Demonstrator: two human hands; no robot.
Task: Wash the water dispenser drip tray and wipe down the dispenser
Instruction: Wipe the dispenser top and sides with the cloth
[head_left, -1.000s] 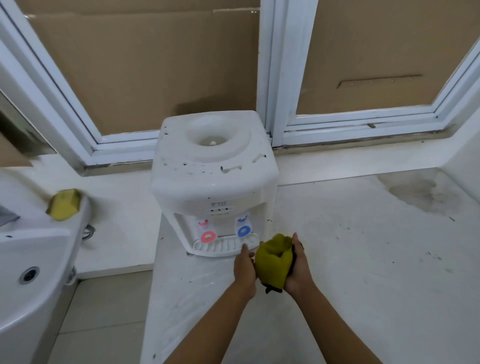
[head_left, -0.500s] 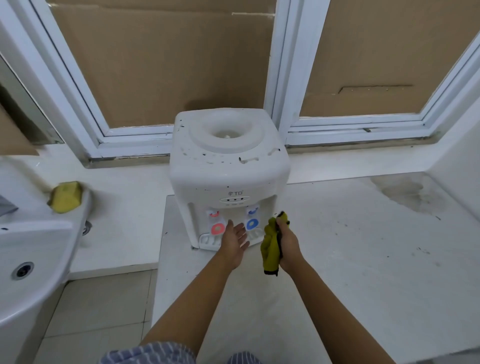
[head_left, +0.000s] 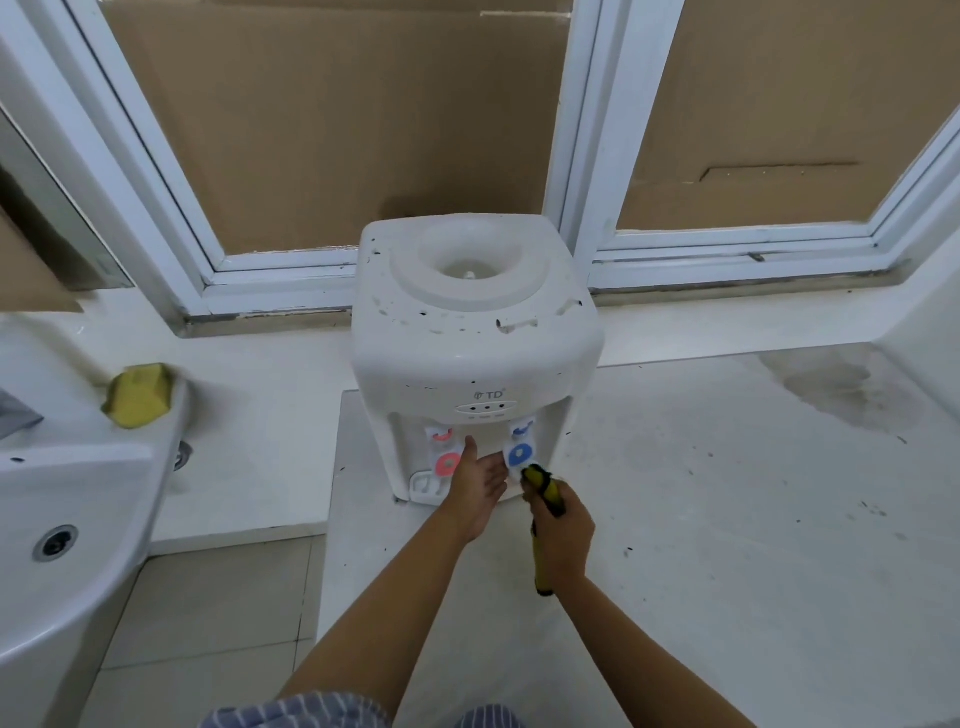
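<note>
Honestly barely starting: spread-fingered left hand (head_left: 480, 480) reaching for the white plastic drip tray (head_left: 427, 487), right hand (head_left: 563, 530) clutching the yellow cloth (head_left: 546, 493), speckled white dispenser (head_left: 470, 338) looking unwiped

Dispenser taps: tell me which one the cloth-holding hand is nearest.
The blue tap, on the dispenser's right; the right hand sits just below it. The red tap is farther left.

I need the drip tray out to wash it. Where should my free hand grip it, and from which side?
Probably the front lip of the drip tray, approached from the front and low, under the taps. It sits in the recess at the base of the dispenser, walled behind and at both sides, so only the front edge is exposed. The left hand is already there, open; the right hand holds the cloth.
</note>
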